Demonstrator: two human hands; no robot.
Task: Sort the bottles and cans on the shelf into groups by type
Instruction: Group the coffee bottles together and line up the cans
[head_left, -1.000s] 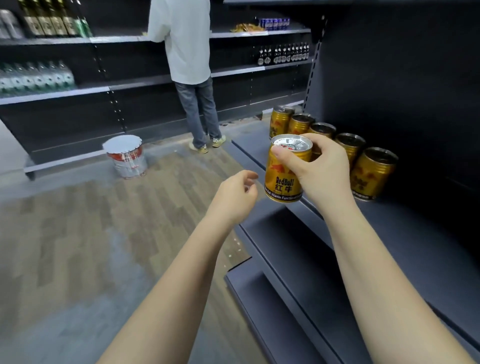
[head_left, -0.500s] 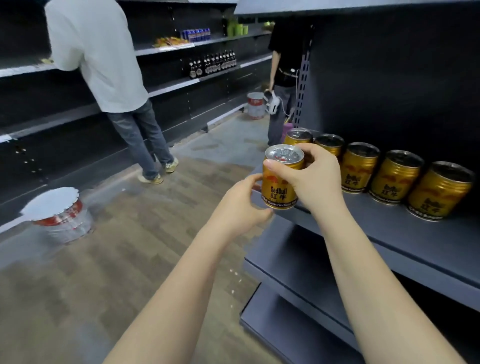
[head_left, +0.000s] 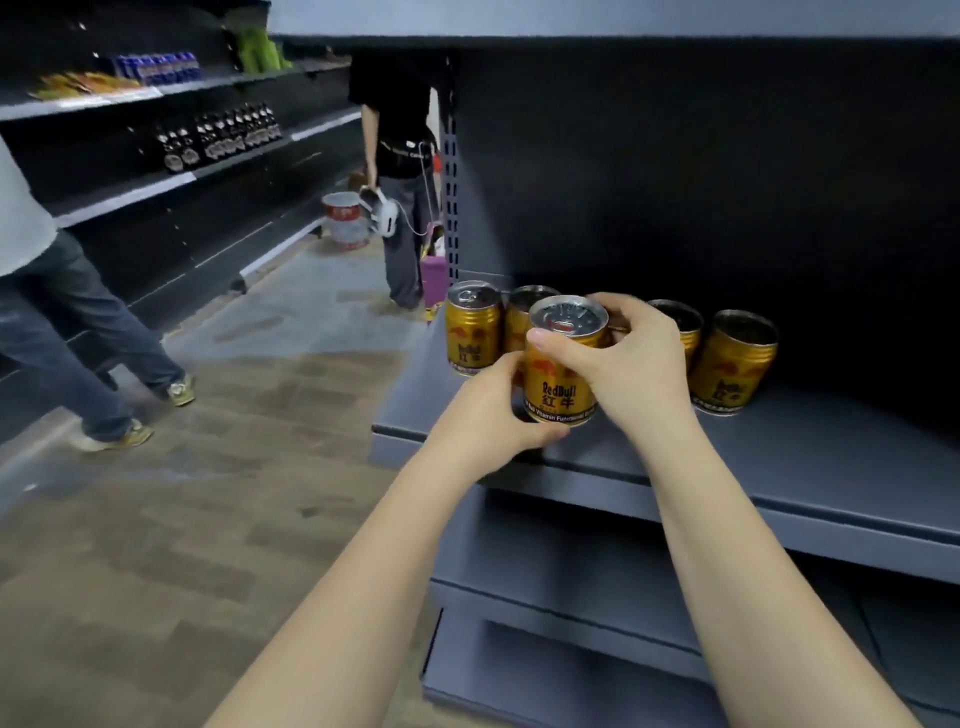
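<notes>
A gold Red Bull can (head_left: 558, 387) is held upright just above the front of the grey shelf (head_left: 810, 467). My right hand (head_left: 631, 358) grips its upper half, thumb across the front. My left hand (head_left: 488, 410) cups its lower left side and base. Behind it a row of several matching gold cans stands on the shelf: the leftmost can (head_left: 471, 332), one partly hidden by the held can, and two to the right, the farthest can (head_left: 735, 361) at the row's end.
Lower grey shelves (head_left: 597, 587) sit beneath. Across the aisle a dark rack holds dark bottles (head_left: 218, 135) and blue cans (head_left: 156, 66). Two people stand in the aisle: one in jeans (head_left: 67, 322) at the left, one in black (head_left: 400, 171) ahead. A red-and-white bucket (head_left: 344, 218) sits on the floor.
My left hand has come up and closed around the can's lower side. Both hands have carried the can toward the shelf row as my view turned right.
</notes>
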